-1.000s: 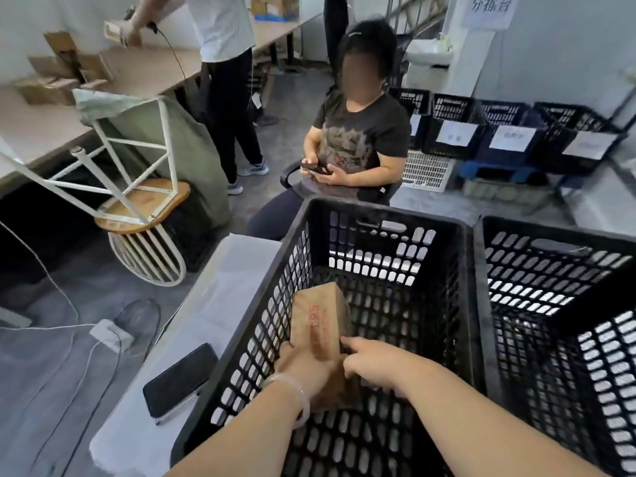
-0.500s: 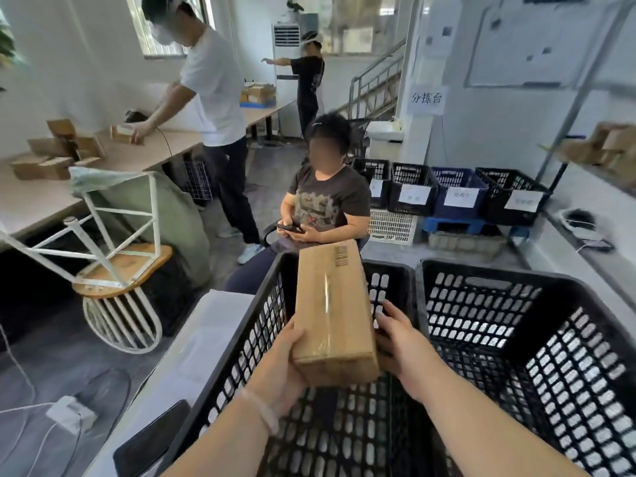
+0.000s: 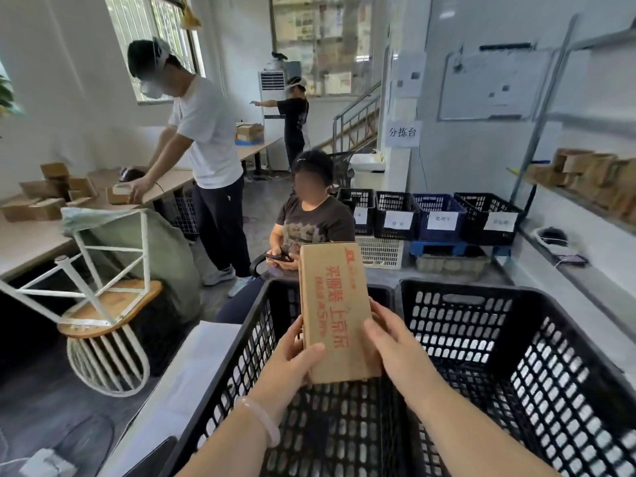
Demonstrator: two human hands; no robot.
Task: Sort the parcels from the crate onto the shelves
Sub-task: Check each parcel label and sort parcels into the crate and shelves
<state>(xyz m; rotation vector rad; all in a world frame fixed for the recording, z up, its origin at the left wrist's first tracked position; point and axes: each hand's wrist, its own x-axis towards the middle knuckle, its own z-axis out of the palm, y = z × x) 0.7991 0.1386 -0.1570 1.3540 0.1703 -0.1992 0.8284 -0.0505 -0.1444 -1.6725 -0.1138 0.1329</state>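
Parcel [image 3: 335, 297] — red Chinese lettering — held between left hand [image 3: 292, 359] and right hand [image 3: 395, 349].

Left forearm [image 3: 223, 452] and right forearm [image 3: 464, 435] both on show, bare all the way down to the bottom edge. There's a bangle [image 3: 265, 423] on the left wrist, just behind the left hand [image 3: 292, 359]: pale, milky pink, smooth, rounded, slightly translucent. The right hand [image 3: 395, 346] and wrist are bare skin.
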